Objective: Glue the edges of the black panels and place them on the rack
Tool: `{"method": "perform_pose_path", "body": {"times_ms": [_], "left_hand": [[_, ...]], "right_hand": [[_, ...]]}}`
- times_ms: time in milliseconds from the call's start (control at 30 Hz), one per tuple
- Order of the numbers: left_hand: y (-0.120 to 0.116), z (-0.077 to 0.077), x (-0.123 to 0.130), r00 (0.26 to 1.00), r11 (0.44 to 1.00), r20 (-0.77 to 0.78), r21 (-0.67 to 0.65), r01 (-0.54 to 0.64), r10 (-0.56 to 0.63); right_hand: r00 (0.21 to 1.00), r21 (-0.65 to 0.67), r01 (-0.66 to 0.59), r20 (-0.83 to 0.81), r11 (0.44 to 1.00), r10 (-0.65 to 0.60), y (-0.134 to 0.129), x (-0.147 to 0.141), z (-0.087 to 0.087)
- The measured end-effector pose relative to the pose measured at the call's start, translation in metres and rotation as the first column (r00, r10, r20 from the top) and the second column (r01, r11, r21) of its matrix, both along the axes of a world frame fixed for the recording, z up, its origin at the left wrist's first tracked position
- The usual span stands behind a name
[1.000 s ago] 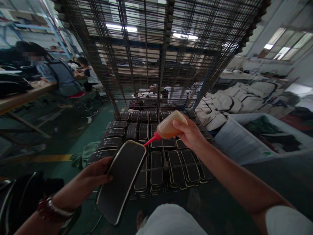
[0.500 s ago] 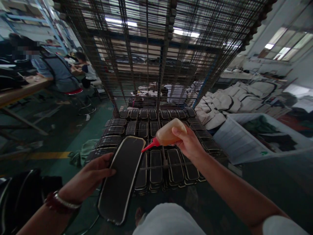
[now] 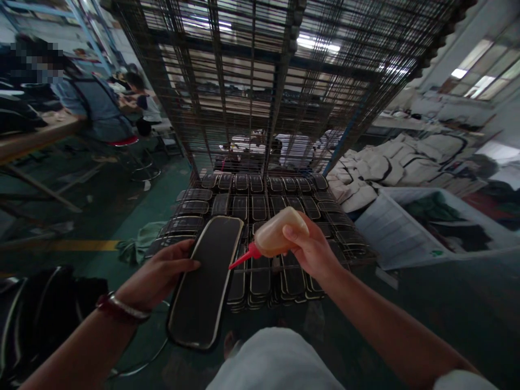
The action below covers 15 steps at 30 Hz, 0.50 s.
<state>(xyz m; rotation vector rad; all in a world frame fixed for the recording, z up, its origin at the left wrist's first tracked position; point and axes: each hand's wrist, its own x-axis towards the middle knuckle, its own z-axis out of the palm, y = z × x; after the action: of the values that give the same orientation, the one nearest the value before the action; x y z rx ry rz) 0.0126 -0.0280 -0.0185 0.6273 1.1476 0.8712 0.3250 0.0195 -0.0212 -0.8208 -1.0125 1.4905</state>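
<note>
My left hand grips the left edge of a long black panel with rounded corners, its thumb lying on the face. A pale line runs around the panel's rim. In my right hand is a squeeze bottle of amber liquid, tilted down to the left. Its red nozzle has its tip at the panel's right edge; whether it touches I cannot tell. Behind and below, stacks of similar black panels with pale borders lie in rows on the rack.
A tall wire rack rises ahead. White bundles and a white bin with cloth stand on the right. Black pieces are piled at lower left. Two people sit at tables on the far left. Green cloth lies on the floor.
The nozzle tip has moved down along the panel's right edge. The panel has shifted slightly up in view, and my left hand with it. Both holds are unchanged.
</note>
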Motion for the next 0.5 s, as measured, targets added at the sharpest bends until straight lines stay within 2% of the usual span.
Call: {"method": "perform_pose_path", "body": {"times_ms": [267, 500], "left_hand": [[0.004, 0.000, 0.001, 0.998, 0.998, -0.026, -0.004, -0.056, 0.056], [0.005, -0.002, -0.004, 0.993, 0.994, -0.036, -0.001, -0.111, 0.111]], "right_hand": [[0.998, 0.043, -0.018, 0.065, 0.999, 0.016, -0.024, -0.004, -0.002], [0.991, 0.111, -0.088, 0.113, 0.990, 0.076, -0.039, -0.003, -0.018]]}}
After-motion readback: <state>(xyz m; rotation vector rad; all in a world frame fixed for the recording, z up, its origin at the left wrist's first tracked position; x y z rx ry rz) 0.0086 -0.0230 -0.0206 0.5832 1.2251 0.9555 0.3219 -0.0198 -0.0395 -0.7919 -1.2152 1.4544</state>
